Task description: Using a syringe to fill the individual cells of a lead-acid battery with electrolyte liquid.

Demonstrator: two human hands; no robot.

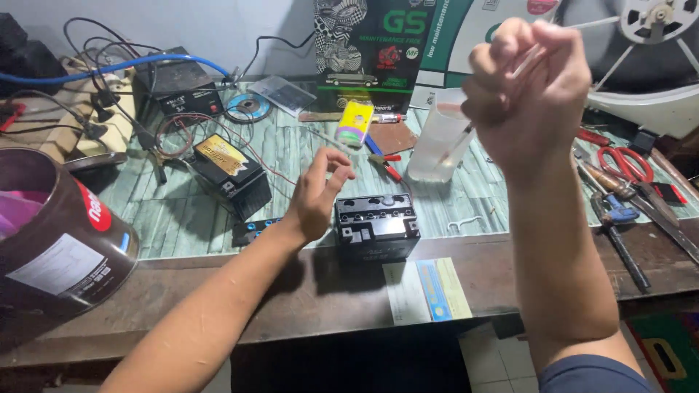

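Battery point(376, 227) is set near the bench edge, the left hand point(317, 193) held half-open just beside it; a thin clear tube point(466, 131), dipping into a jug point(439, 138), is gripped high by the right hand point(526, 87), seemingly to draw liquid.

1. Bench point(320, 291) is dark worn wood up front, with a green wood-grain mat point(182, 218) on top.
2. Plain pale wall point(218, 25) behind.
3. Floor point(495, 356) is light tile, with a colourful rug point(670, 353) at right.
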